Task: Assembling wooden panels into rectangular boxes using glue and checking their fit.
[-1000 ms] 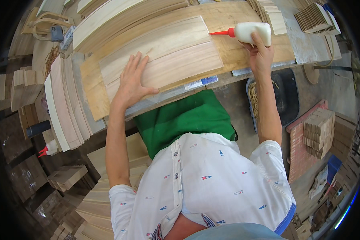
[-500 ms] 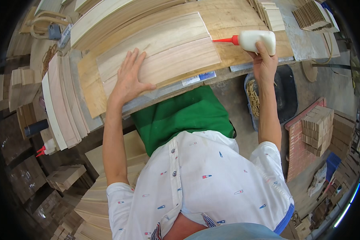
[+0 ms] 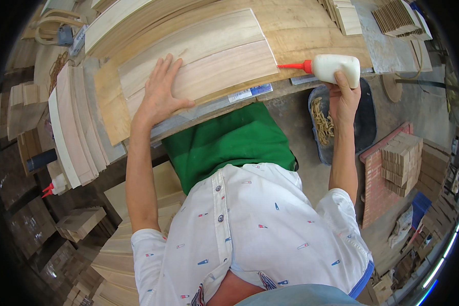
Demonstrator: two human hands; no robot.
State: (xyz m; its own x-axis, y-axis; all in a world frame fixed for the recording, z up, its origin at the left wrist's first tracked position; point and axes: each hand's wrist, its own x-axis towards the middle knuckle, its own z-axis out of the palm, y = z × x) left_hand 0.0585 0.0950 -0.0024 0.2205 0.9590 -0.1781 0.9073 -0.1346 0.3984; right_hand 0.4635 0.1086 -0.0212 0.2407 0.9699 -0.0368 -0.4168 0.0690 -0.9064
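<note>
1. White squeeze bottle [image 3: 341, 70], smooth and rounded, lies on its side in the air at the right end of a wooden panel, its tapered red nozzle [image 3: 297, 66] pointing left; how full it is cannot be told.
2. The right hand [image 3: 345, 94] grips the bottle from below, thumb across its near side and fingers curled under and partly hidden.
3. The left hand [image 3: 160, 94] presses flat on the panel, fingers a little apart and thumb stretched wide, grasping nothing.
4. The wooden panel [image 3: 224, 66], pale and straight-grained with a lengthwise seam, rests on a yellower wooden sheet [image 3: 316, 43]. A thin white line [image 3: 263, 35] edges its right end; the nozzle's tip sits by the near corner, contact unclear.
5. A dark, round-cornered tub [image 3: 364, 130] on the floor at right contains a tangle of yellowish strips [image 3: 321, 122].
6. A second bottle [image 3: 59, 182], white with red nozzles, lies at left beside stacked thin boards [image 3: 76, 127].
7. Green cloth [image 3: 229, 145] hangs in soft folds below the bench edge; at right, a reddish platform [image 3: 376, 191] bears stacked wooden blocks [image 3: 402, 160].
</note>
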